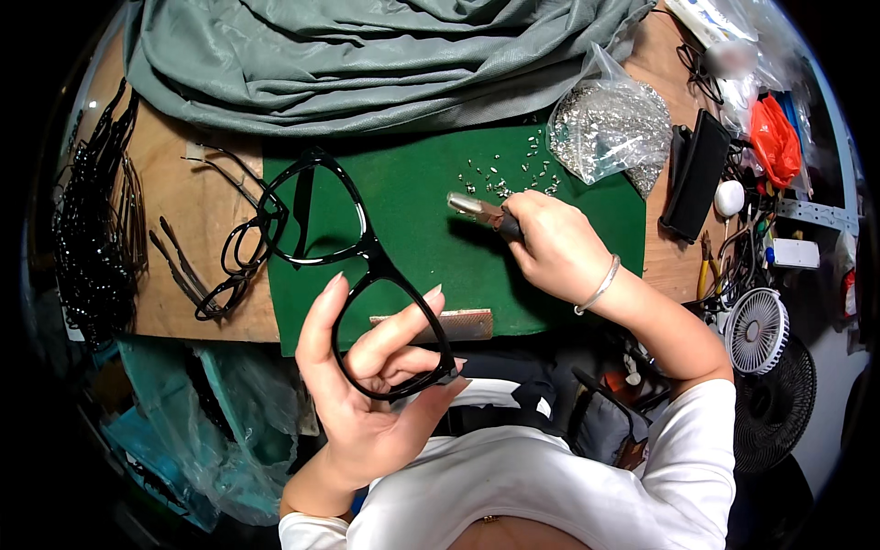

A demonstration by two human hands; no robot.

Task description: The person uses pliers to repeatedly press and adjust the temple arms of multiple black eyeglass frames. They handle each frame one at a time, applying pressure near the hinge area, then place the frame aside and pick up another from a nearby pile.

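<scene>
My left hand (367,403) holds a black glasses frame (370,247) by its lower lens rim, fingers curled up around and through it. The frame is angled diagonally above the green mat (412,183). My right hand (550,238) grips a metal hand tool (477,207) with a dark handle, its silver head pointing left over the mat. Small silver pieces (513,174) are scattered just beyond that tool. A flat metal strip (466,324) lies at the mat's front edge, partly behind my left hand.
A bag of silver pieces (600,124) sits back right, beside a black case (692,174). Other black frames (240,252) and black strands (92,220) lie left. Grey-green fabric (385,64) covers the back. Red plastic (775,137), yellow-handled pliers (708,266), cables and fans (756,330) crowd the right.
</scene>
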